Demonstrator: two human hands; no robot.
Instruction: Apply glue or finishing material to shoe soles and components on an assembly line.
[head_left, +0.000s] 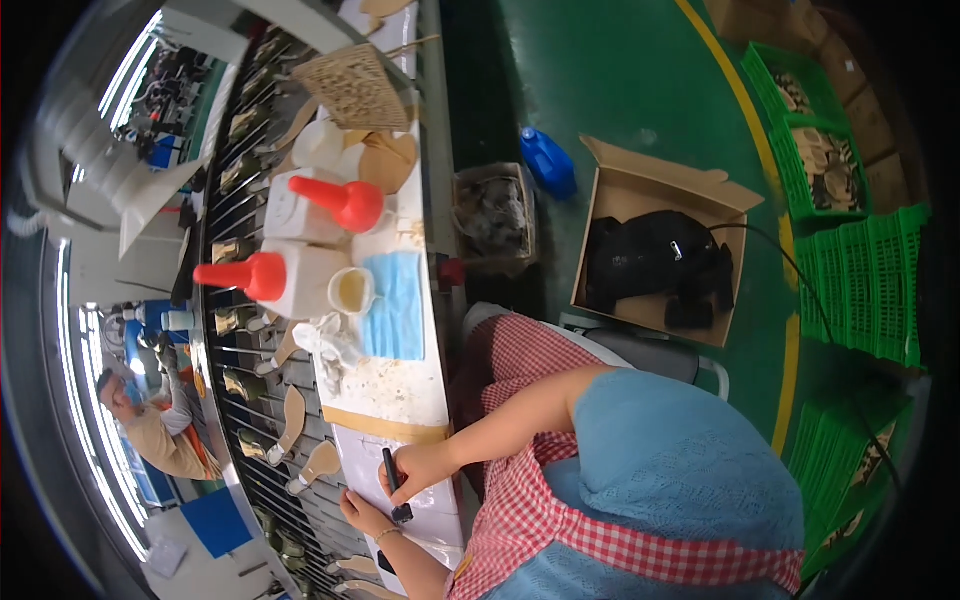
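Note:
My right hand (424,468) is closed around a black stick-like tool (391,472) with a short, wider black end. That end hangs over the white sheet-covered bench (437,505), just beside my other hand. My left hand (366,514), with a thin band at the wrist, has its fingers bent together at the bench edge. What it holds, if anything, is hidden or too small to make out. Tan sole-shaped pieces (320,464) lie on the dark slatted rack (245,425) past the bench edge.
Two white bottles with red spouts (345,205), an open cup (351,291), a blue cloth-like sheet (394,308) and a crumpled white cloth (330,343) crowd the bench. A cardboard box (660,190) holds a black bag. Green crates (860,285) stack rightward. A co-worker (165,430) is across the rack.

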